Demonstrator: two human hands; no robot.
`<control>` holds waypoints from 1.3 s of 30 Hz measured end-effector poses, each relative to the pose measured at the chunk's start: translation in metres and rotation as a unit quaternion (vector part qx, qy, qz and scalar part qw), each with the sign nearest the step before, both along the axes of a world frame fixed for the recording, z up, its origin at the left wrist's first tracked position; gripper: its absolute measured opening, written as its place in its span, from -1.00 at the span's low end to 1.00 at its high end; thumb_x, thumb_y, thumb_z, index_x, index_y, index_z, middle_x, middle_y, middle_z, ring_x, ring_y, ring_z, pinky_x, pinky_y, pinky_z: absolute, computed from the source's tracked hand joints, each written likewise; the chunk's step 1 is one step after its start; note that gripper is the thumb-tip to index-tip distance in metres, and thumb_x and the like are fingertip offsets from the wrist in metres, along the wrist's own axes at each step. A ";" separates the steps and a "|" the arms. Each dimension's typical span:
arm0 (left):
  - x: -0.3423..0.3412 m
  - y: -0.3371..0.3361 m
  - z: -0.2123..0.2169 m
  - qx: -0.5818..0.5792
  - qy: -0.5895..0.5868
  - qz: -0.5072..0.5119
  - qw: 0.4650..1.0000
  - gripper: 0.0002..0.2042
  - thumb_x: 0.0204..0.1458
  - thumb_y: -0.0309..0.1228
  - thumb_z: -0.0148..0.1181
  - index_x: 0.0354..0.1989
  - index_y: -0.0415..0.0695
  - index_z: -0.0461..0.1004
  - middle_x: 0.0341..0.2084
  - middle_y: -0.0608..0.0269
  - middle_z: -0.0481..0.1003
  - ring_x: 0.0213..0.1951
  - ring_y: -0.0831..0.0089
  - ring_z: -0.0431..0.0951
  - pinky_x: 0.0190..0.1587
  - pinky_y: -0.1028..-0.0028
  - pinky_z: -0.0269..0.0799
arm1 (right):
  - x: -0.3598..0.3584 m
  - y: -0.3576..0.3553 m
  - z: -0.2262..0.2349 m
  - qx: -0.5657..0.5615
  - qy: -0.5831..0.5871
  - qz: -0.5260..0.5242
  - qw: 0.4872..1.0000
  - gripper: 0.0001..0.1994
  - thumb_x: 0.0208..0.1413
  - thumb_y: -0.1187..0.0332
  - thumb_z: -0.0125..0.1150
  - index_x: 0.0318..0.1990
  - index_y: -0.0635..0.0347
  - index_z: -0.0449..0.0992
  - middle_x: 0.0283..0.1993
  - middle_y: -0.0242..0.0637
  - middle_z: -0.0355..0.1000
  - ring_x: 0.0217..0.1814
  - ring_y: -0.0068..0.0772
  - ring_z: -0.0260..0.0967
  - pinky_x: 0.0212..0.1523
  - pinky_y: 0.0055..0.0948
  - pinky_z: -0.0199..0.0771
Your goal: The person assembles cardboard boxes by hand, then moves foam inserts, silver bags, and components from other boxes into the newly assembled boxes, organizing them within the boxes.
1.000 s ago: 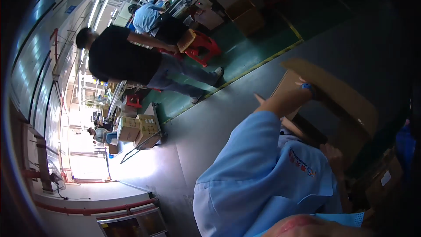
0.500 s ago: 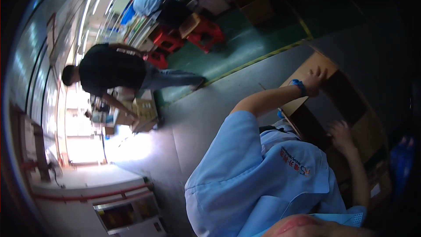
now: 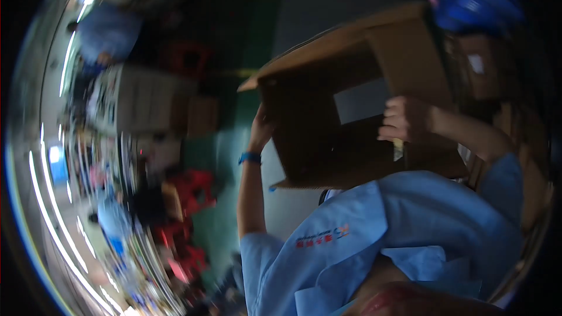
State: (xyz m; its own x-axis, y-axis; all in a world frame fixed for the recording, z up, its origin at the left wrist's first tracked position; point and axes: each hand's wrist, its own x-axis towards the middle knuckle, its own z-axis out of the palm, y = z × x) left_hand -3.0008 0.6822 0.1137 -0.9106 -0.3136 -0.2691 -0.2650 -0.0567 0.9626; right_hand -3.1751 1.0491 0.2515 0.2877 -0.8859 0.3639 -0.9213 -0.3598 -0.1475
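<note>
A large brown cardboard box (image 3: 310, 123) is tilted in front of my body, its flaps spread. Grey floor shows through a gap at its far end. My left hand (image 3: 263, 126) grips the box's left side, with the fingers partly hidden against the cardboard and a blue band on the wrist. At the right side of the opening, my right hand (image 3: 404, 120) is closed in a fist. From under that fist pokes a thin yellow piece with a pale slanted tip, which looks like a utility knife (image 3: 398, 150); blur hides its detail.
A blue bin (image 3: 477, 0) stands at the far right, near another cardboard box (image 3: 483, 67). Red stools (image 3: 196, 190) stand at the left beside workbenches. Two people in blue shirts (image 3: 111, 32) are over there, and a smaller carton (image 3: 202, 116) sits nearby.
The view has swung round. My left hand has gone from a flap to the box's left side. My right hand is now a fist at the right of the opening.
</note>
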 end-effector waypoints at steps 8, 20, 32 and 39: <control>-0.217 0.046 -0.042 0.022 -0.025 -0.136 0.990 -0.48 -0.14 -0.72 0.00 0.11 -0.25 0.19 -0.04 0.15 0.37 -0.04 0.36 0.38 0.04 0.44 0.28 | -0.105 0.101 0.049 -0.151 -0.055 -0.261 0.952 -0.74 -0.02 0.29 0.17 -0.64 0.05 0.27 -0.77 -0.41 0.16 -0.73 -0.40 0.20 -0.63 -0.48 0.15; -0.501 0.310 0.115 0.082 -0.151 -0.555 0.814 -0.47 -0.09 -0.52 0.20 0.11 -0.23 0.21 -0.03 0.19 0.36 -0.01 0.46 0.35 -0.02 0.49 0.29 | -0.397 0.420 0.053 -0.250 0.210 -0.743 0.585 -0.86 -0.31 0.54 0.22 -0.49 0.15 0.48 -0.53 -0.31 0.41 -0.49 -0.29 0.41 -0.48 -0.39 0.39; -0.718 0.470 0.078 -0.140 0.048 -0.595 0.790 -0.79 -0.05 -0.45 0.17 -0.24 -0.26 0.42 -0.37 0.34 0.47 -0.35 0.60 0.39 -0.31 0.56 0.33 | -0.449 0.485 0.062 -0.237 0.206 -0.841 0.441 -0.86 -0.12 0.43 0.08 -0.33 0.08 0.42 -0.42 -0.33 0.35 -0.32 -0.24 0.35 -0.33 -0.31 0.35; -0.831 0.634 0.059 -0.040 0.015 -0.649 0.760 -0.90 -0.01 -0.45 0.13 -0.35 -0.19 0.42 -0.61 0.48 0.34 -0.55 0.70 0.25 -0.51 0.62 0.19 | -0.300 0.430 -0.151 -0.097 -0.235 -0.959 0.127 -0.87 0.03 0.31 -0.04 -0.39 0.07 0.44 -0.33 -0.21 0.41 -0.28 -0.11 0.36 -0.35 -0.19 0.36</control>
